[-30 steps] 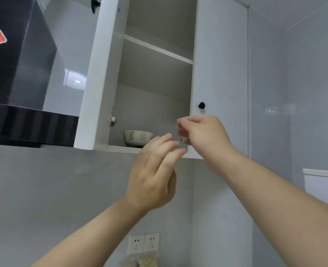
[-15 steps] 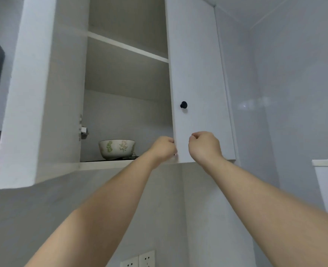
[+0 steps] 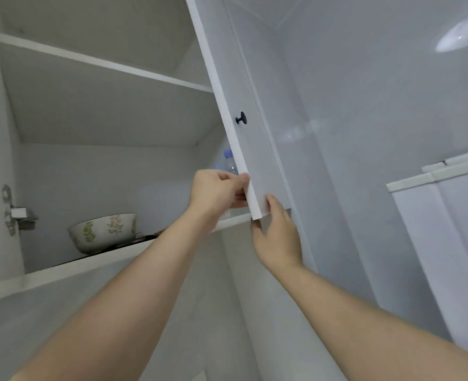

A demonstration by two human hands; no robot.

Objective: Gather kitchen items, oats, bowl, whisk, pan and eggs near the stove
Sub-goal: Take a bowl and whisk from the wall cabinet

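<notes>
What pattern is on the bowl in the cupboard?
The bowl is off-white with green leaf and pink flower prints, seen in the head view.

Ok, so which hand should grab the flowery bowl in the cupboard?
Probably the left hand: it is on the open side of the white cupboard door, nearer the flowered ceramic bowl. The right hand is outside that door, farther away.

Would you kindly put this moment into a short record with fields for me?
place: open wall cabinet
left hand: grips the edge of the cabinet door
right hand: holds the door's lower corner
bowl: flowered, on the bottom shelf, untouched
bottle: partly hidden behind the door
knob: black, on the door front, untouched
</notes>
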